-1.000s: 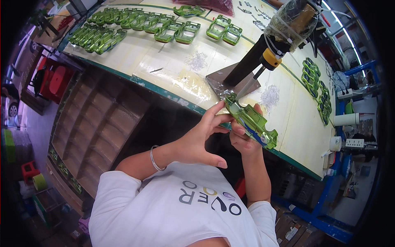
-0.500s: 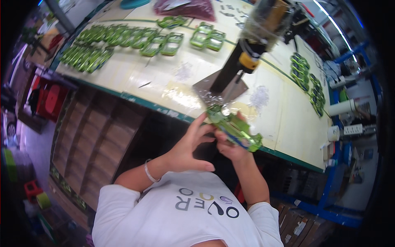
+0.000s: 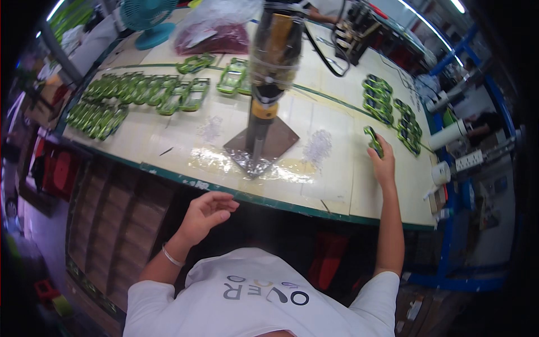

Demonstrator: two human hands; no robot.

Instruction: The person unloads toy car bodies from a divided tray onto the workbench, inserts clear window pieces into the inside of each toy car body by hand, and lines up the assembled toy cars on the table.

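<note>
My right hand (image 3: 384,162) reaches out over the right side of the table and grips a green, see-through plastic shell (image 3: 370,139), tilted on its edge. Close beyond it stand rows of similar green shells (image 3: 377,100). My left hand (image 3: 209,213) hovers before the table's front edge with nothing in it, its fingers loosely bent and the thumb apart. Between my hands, farther in, an upright tool with a thin metal rod (image 3: 258,147) stands over a brown square plate (image 3: 282,137). Clear shiny material lies around the rod's foot.
More green shells (image 3: 135,90) stand in rows at the far left. Small heaps of clear bits (image 3: 318,147) lie beside the plate. A teal fan (image 3: 150,22) and a bag of dark red material (image 3: 210,39) are at the back. A wooden compartment rack (image 3: 120,216) sits below the front left edge.
My right hand has carried the green shell from beside the rod to the right side of the table. My left hand has come off the shell and drawn back left. The view has shifted.
</note>
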